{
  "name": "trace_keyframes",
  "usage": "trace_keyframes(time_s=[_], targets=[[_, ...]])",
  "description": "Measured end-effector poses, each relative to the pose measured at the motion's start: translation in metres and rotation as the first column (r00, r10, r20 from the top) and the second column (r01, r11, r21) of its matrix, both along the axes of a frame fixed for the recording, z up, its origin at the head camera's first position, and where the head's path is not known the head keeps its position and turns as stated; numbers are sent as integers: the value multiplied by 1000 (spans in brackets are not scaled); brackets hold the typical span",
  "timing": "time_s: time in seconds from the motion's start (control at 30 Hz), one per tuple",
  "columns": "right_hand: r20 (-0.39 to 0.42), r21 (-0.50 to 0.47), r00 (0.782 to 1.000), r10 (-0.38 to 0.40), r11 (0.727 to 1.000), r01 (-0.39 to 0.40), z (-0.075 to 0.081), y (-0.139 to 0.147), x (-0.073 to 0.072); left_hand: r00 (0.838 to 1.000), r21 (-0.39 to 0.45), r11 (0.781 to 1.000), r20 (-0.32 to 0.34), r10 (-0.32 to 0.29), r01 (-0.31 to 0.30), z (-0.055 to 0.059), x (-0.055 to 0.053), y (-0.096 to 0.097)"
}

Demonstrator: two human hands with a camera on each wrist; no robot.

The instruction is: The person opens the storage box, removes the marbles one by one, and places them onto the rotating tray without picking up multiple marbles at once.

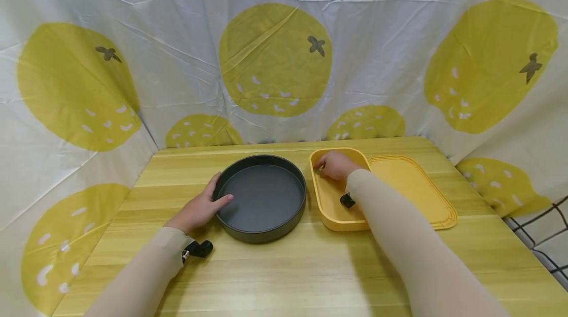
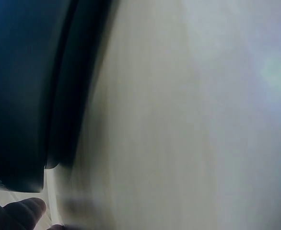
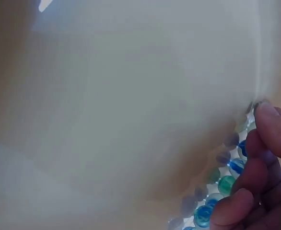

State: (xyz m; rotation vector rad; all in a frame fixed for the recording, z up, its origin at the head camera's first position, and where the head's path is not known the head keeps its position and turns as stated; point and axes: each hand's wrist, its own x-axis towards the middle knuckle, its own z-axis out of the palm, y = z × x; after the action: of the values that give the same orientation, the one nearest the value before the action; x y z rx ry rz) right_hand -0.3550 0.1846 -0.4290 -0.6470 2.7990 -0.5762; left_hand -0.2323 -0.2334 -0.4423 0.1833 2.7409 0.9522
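Note:
A round dark grey pan (image 1: 262,198) sits mid-table. At its left side, my left hand (image 1: 199,208) holds the rim, thumb over the inside and fingers along the outer wall. The left wrist view shows the pan's dark wall (image 2: 20,96) and a few fingertips below it. My right hand (image 1: 338,165) is inside a yellow rectangular container (image 1: 330,208), by its left wall. Up close, several glass marbles (image 3: 227,184) with blue and green swirls lie along the container wall under the curled fingers. Thumb and forefinger of the right hand (image 3: 260,177) pinch a marble (image 3: 258,104), mostly hidden.
A flat yellow lid (image 1: 412,189) lies right of the container, partly behind the right sleeve. The wooden table (image 1: 275,277) ends at a curtain (image 1: 177,60) with yellow fruit prints. A dark wire grid (image 1: 543,238) stands at the right edge.

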Motion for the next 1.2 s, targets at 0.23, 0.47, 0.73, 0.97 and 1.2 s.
trace_keyframes(time_s=[0.23, 0.47, 0.73, 0.97, 1.2], targets=[[6, 5, 1000, -7, 1000, 7, 0, -2, 1, 1000, -3, 1000, 2, 7, -7, -2, -1, -1], [39, 17, 999, -20, 1000, 19, 4, -3, 5, 1000, -5, 1000, 0, 5, -5, 0, -1, -1], [63, -46, 997, -41, 998, 43, 4, -1, 3, 1000, 5, 1000, 3, 8, -8, 1, 0, 0], [101, -104, 992, -79, 991, 90, 13, 4, 5, 1000, 8, 1000, 12, 8, -8, 3, 1, 0], [139, -140, 984, -116, 981, 135, 36, 3, 7, 1000, 5, 1000, 16, 5, -5, 2, 0, -1]])
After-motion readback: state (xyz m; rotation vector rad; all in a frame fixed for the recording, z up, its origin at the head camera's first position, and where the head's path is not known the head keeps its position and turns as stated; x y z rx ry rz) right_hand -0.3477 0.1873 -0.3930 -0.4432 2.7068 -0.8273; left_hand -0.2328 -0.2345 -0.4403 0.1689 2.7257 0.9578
